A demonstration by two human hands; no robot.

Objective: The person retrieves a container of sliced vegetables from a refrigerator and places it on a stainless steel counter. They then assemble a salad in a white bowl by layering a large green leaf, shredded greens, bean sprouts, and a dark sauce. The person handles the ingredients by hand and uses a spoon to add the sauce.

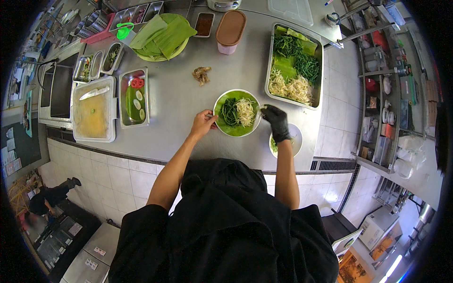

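Observation:
A white round bowl (258, 123) lined with banana leaf stands in front of me. Dark green cooked greens (228, 112) fill its left side, and pale bean sprouts (245, 112) lie beside them on the right. My bare left hand (204, 123) grips the bowl's left rim, thumb and fingers closed on it. By the right rim is my right hand (275, 121) in a black glove, its fingertips pinched together; a small pale bit shows there, too small to name. Partly under my right forearm sits a second white bowl (297, 141) with some shredded green and pale food.
At the right, a steel tray (322, 75) holds greens and bean sprouts on leaf. A crumpled brown cloth-like piece (201, 75), a brown-lidded container (231, 26), a plate of cut banana leaves (163, 37), a steel garnish tray (145, 75) and a knife (94, 93) on a lidded box lie about.

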